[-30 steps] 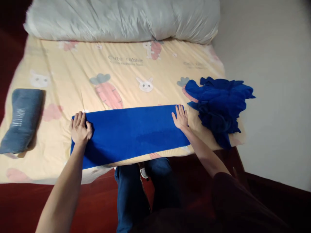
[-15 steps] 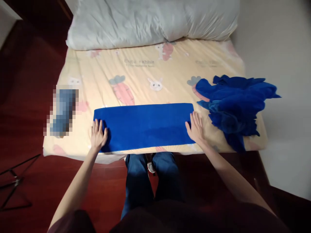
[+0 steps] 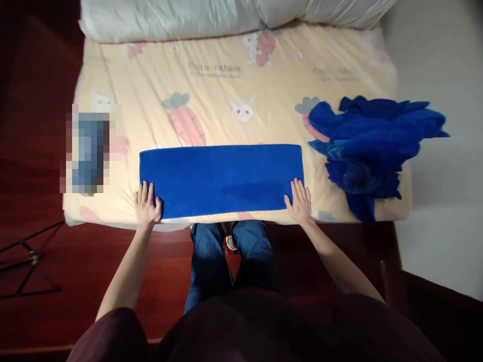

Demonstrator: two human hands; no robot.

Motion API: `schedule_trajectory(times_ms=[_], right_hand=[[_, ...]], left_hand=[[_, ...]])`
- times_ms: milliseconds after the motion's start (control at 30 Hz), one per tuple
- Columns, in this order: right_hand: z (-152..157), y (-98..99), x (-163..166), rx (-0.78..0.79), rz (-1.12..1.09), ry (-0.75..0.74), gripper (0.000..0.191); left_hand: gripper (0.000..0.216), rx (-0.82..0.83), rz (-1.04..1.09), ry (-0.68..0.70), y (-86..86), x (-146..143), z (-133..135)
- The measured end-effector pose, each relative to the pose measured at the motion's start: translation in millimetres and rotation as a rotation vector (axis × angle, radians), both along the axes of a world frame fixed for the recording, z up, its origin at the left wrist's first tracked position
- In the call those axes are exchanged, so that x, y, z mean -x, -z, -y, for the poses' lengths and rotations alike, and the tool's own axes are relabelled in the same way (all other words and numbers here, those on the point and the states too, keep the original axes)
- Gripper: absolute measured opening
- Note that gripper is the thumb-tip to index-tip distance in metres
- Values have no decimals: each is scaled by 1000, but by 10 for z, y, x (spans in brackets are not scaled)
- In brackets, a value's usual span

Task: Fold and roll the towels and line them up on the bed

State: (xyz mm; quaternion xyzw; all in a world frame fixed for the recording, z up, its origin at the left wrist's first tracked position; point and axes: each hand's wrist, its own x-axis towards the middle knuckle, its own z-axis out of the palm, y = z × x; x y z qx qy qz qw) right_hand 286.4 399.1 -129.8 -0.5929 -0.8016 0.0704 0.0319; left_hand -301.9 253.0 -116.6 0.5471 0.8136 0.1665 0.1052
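Observation:
A blue towel (image 3: 221, 178) lies flat on the bed as a long rectangle, its long side running left to right in front of me. My left hand (image 3: 148, 203) rests flat on its left end near the front corner, fingers stretched forward and thumb out to the side. On the right end, my right hand (image 3: 299, 201) lies palm down with the fingers extended. Neither hand grips the cloth. To the right sits a crumpled heap of blue cloths (image 3: 370, 143) of the same colour.
The bed sheet (image 3: 234, 133) is yellow with rabbits and carrots. A rolled pale quilt (image 3: 177, 20) lies across the back. At the left edge is a pixelated bluish object (image 3: 88, 151). A black stand's legs (image 3: 32, 259) are on the floor, lower left. A wall (image 3: 441, 201) borders the right side.
The view has tilted down, so the bed sits higher in the picture. Both hands have slid toward the front edge along the towel's ends. The towel stays spread flat.

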Motion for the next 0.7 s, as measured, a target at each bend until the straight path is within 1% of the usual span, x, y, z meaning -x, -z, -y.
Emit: schedule_trajectory(times_ms=[100, 167, 233, 300, 333, 400, 433, 467, 500, 533, 600, 700], right_hand=[[13, -109, 51, 7, -32, 3, 70], [74, -228, 165, 2, -70, 31, 68], [300, -350, 345, -28, -153, 57, 65], [750, -415, 562, -65, -294, 39, 62], [1047, -414, 668, -70, -375, 14, 61], [1700, -364, 839, -17, -512, -44, 57], [2010, -330, 893, 19, -540, -77, 56], [2281, -302, 923, 48, -533, -97, 55], [2499, -285, 931, 70, -518, -88, 54], [2656, -283, 921, 88, -493, -81, 54], [2798, -317, 867, 117, -437, -68, 55], [2747, -386, 782, 134, -390, -82, 56]], left_hand=[[73, 21, 1, -13, -180, -91, -1], [73, 1, 9, -56, -360, -268, 3], [72, -74, 38, -98, -527, -601, 79], [66, -182, 135, -86, -609, -1089, 272], [61, -212, 231, -48, -608, -1373, 410], [49, -161, 495, 29, -533, -1957, 728], [44, -92, 608, 76, -475, -2227, 888], [36, -41, 679, 141, -414, -2466, 1031], [28, -21, 718, 178, -357, -2664, 1150], [22, -10, 746, 197, -308, -2815, 1237], [18, -26, 779, 182, -239, -2982, 1306], [29, -52, 861, 110, -183, -2997, 1199]])
